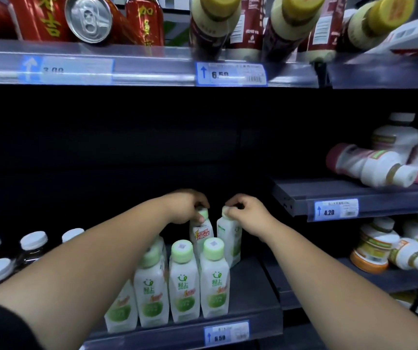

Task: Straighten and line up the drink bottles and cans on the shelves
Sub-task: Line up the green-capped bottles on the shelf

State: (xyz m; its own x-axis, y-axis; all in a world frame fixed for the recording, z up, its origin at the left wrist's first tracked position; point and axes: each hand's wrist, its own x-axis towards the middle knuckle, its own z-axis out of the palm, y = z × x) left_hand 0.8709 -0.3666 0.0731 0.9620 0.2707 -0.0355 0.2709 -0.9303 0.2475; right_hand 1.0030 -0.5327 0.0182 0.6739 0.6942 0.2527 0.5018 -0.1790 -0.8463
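Observation:
Several white bottles with pale green caps stand on the dark lower shelf (pixel 253 286). My left hand (pixel 185 205) grips the cap of one rear bottle (pixel 201 232). Just to its right, my right hand (pixel 248 213) pinches the cap of another rear bottle (pixel 229 238), which leans slightly. Both bottles stand behind a front row of the same bottles (pixel 184 281), whose labels face me. My left forearm covers part of the leftmost front bottles.
Dark bottles with white caps (pixel 33 241) stand at the left. The top shelf holds red cans (pixel 89 18), one lying down, and yellow-capped bottles (pixel 215 21). On the right shelves white bottles (pixel 372 165) lie toppled. Price tags line the shelf edges.

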